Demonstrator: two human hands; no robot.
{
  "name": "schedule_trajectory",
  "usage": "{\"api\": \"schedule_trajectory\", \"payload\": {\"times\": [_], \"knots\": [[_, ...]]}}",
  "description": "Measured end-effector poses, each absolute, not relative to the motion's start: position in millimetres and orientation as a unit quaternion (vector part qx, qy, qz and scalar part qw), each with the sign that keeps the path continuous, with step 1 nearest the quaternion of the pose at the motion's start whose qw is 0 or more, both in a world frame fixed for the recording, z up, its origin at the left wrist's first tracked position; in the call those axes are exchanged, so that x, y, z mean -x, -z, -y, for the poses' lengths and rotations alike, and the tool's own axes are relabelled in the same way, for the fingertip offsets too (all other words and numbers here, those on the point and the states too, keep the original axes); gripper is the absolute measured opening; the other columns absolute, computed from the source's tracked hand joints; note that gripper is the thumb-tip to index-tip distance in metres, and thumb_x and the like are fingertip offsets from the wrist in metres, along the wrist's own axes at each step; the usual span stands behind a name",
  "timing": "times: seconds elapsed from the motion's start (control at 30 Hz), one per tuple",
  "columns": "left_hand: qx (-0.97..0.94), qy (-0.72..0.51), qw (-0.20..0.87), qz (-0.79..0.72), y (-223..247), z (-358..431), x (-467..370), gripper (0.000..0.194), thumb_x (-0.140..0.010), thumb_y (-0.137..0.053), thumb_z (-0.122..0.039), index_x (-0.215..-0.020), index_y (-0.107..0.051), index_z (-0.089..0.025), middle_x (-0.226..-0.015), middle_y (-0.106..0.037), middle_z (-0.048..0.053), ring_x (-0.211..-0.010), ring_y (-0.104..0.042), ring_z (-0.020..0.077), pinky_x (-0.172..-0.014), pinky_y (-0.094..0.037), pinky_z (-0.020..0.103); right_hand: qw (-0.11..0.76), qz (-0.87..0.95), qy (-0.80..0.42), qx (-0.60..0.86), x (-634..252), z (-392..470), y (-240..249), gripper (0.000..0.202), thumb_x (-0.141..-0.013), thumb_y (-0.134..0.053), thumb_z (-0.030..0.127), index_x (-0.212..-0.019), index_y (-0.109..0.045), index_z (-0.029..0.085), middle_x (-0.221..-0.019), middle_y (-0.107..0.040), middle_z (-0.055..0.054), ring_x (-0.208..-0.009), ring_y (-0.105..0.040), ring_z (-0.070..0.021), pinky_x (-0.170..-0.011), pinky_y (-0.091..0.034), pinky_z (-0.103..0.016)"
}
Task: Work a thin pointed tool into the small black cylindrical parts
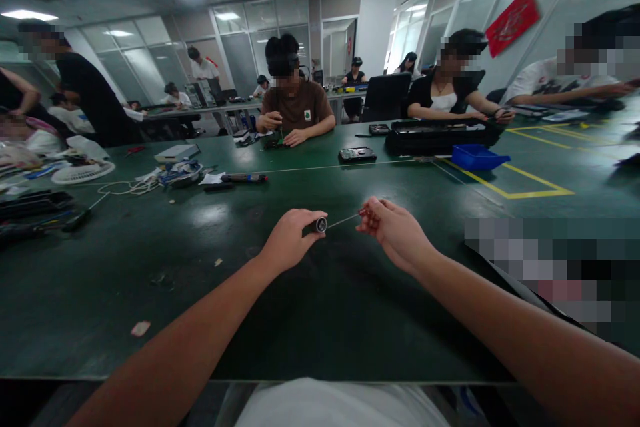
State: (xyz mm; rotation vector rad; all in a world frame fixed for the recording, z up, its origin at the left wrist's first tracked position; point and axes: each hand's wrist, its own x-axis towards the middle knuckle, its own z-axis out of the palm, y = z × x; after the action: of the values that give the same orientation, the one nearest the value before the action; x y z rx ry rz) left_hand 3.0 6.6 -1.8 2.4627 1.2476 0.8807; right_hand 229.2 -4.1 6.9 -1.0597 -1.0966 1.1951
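Note:
My left hand (287, 240) is closed around a small dark cylindrical part (321, 224), pinched between thumb and fingers. Its round end, with a light rim and some detail inside, faces right. My right hand (395, 230) grips a thin screwdriver (345, 219) by its reddish handle, which the fingers mostly hide. The metal shaft slants down to the left, and its tip is at the cylinder's round end; whether it touches I cannot tell. Both hands are above the green table (320, 320).
Ahead lie a device with a metal-coloured body (357, 155), a blue bin (475, 157) and a long black housing (440, 137). Left are a dark tool (245, 178), bundled cables (180, 173) and a white fan-like part (83, 172). A person (295, 107) works opposite; several others sit around.

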Motion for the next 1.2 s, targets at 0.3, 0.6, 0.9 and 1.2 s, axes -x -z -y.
{"api": "schedule_trajectory", "payload": {"times": [0.3, 0.6, 0.9, 1.2], "knots": [[-0.827, -0.268, 0.151, -0.471, 2.1, -7.7, -2.5, 0.036, -0.083, -0.071, -0.026, -0.119, -0.067, -0.026, -0.111, -0.070, 0.005, -0.102, -0.060, 0.0242, -0.094, -0.044, 0.041, 0.561, 0.536, -0.416, 0.474, -225.9, 7.8, -3.8, 0.025, -0.089, -0.055, 0.045, -0.090, -0.058, 0.020, -0.081, -0.061, -0.003, -0.071, -0.059, -0.0158, -0.071, -0.055, -0.035], [-0.817, -0.265, 0.176, -0.481, 4.4, -7.3, -3.9, 0.032, -0.083, -0.071, -0.029, -0.115, -0.069, -0.024, -0.111, -0.070, 0.006, -0.103, -0.061, 0.0246, -0.095, -0.046, 0.040, 0.516, 0.592, -0.332, 0.523, -227.8, 12.0, -10.1, 0.026, -0.094, -0.050, 0.044, -0.091, -0.058, 0.019, -0.077, -0.062, -0.002, -0.068, -0.059, -0.0160, -0.068, -0.050, -0.034], [-0.752, -0.371, 0.235, -0.492, 7.3, -11.4, -1.9, 0.033, -0.085, -0.066, -0.026, -0.117, -0.062, -0.022, -0.118, -0.065, 0.006, -0.108, -0.060, 0.0215, -0.096, -0.047, 0.037, 0.510, 0.602, -0.309, 0.531, -229.1, 14.7, -11.6, 0.027, -0.094, -0.050, 0.045, -0.101, -0.058, 0.020, -0.085, -0.064, -0.003, -0.070, -0.061, -0.0164, -0.066, -0.050, -0.034], [-0.678, -0.417, 0.368, -0.481, 3.9, -13.9, 0.0, 0.034, -0.091, -0.053, -0.042, -0.117, -0.051, -0.020, -0.089, -0.061, 0.003, -0.074, -0.058, 0.0143, -0.070, -0.048, 0.028, 0.512, 0.596, -0.329, 0.524, -227.1, 16.7, -15.9, 0.027, -0.094, -0.050, 0.041, -0.105, -0.058, 0.018, -0.088, -0.063, -0.004, -0.071, -0.061, -0.0162, -0.070, -0.050, -0.034]]}}
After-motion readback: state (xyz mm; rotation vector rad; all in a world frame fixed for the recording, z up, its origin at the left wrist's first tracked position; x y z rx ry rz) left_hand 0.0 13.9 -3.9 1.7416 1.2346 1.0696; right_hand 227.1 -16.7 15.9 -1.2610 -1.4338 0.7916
